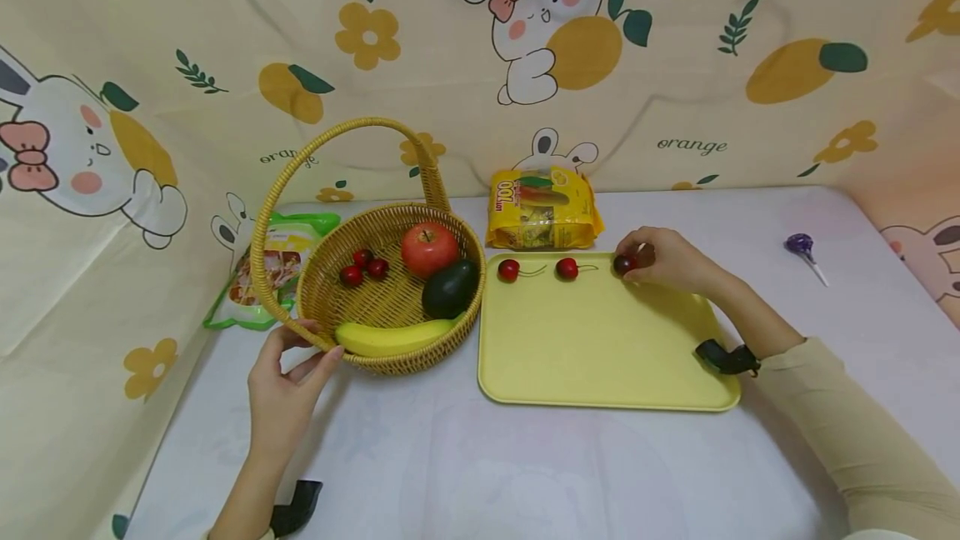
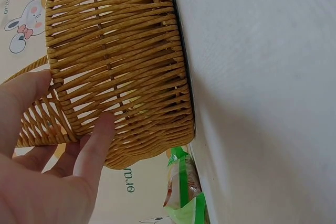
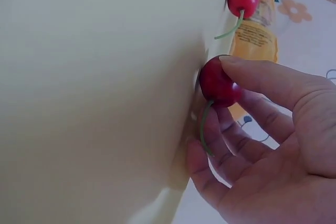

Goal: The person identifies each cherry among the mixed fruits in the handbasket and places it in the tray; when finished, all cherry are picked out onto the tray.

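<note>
Right grip [image 1: 667, 261]: thumb and fingers pinch a dark red cherry [image 3: 216, 82] between their tips, its green stem trailing toward the lower fingers. Cherry sits at the far edge of a yellow tray [image 1: 592, 348]; whether it bears on the tray or hangs just over it, cannot tell. To the left of this grip, along the same edge, two more cherries [image 1: 508, 271] lie in line, spaced apart, stems pointing right.

Left grip [image 1: 281, 398]: thumb and fingers curled about the rim of a wicker basket [image 1: 382, 298], near side, where the handle meets it. Inside: banana [image 1: 393, 340] closest to this grip, three clustered cherries [image 1: 362, 258] further in, a dark green avocado [image 1: 450, 290] and a red round fruit [image 1: 430, 250] on the right.

Yellow packet [image 1: 543, 208] stands behind the tray. Purple lollipop [image 1: 800, 244] on the counter [image 1: 450, 457], right of the right grip.
</note>
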The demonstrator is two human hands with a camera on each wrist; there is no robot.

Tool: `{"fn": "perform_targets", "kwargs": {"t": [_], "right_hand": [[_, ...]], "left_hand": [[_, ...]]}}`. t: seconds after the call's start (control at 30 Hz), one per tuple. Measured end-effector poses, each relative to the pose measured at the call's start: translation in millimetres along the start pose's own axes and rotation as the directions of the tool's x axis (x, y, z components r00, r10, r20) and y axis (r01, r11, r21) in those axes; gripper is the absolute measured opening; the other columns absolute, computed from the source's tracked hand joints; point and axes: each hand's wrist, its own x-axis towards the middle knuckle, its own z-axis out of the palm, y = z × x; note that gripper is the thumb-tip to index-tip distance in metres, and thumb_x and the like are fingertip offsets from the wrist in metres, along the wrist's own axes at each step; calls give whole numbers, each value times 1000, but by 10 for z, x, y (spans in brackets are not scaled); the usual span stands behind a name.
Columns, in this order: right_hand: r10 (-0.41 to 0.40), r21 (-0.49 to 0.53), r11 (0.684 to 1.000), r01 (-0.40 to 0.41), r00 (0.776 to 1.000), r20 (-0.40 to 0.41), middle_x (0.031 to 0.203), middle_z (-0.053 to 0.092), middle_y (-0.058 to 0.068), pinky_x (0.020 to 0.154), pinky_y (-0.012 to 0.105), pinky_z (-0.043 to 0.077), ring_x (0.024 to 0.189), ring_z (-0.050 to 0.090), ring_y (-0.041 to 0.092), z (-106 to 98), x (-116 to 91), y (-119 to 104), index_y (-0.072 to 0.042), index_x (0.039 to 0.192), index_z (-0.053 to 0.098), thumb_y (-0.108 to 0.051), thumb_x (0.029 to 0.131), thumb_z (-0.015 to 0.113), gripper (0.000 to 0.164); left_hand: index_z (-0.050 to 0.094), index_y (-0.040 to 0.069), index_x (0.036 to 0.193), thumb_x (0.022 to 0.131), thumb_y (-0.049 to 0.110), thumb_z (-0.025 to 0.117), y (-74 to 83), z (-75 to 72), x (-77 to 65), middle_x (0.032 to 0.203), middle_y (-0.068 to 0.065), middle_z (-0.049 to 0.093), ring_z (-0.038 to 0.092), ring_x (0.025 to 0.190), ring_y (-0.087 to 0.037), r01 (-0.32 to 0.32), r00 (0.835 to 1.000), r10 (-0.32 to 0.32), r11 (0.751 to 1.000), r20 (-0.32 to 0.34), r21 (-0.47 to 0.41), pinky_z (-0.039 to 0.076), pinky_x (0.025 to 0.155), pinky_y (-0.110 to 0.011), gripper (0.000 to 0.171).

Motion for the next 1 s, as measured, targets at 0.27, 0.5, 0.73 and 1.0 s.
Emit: {"fn": "perform_targets", "kwargs": {"t": [0.27,0.5,0.73,1.0], "right_hand": [[-52,-128,991,43,996,-66,103,65,18,78,44,50,95,57,34,-112,12,-150,3,112,67,-12,84,81,35],[-315,35,948,317,948,-46,110,67,12,92,47,50,102,57,29,-27,461,-1088,0,112,68,-10,87,77,29],[-488,171,871,461,852,189,120,65,13,91,29,56,105,61,28,616,1293,-2369,2,120,64,-9,91,74,33],[-451,236,890,389,825,341,119,63,16,84,19,54,108,59,22,1318,1976,-2784,5,119,66,-1,91,70,29]], "left_hand": [[55,-12,122,81,-18,72,-3,18,-10,110,-21,55,56,101,-21,4,1000,-4,1000,-1,-7,60,79,-20,44],[55,-12,122,81,-17,72,4,1,-9,112,-21,55,57,101,-22,1,1000,-1,1000,-1,-1,60,79,-21,44],[57,-9,122,79,-19,73,-10,-51,4,111,-19,56,57,100,-21,-28,1000,28,999,-10,22,60,78,-19,46],[55,-12,122,79,-19,73,-20,-12,-13,111,-20,56,55,101,-19,-41,999,41,999,10,11,60,79,-20,47]]}}
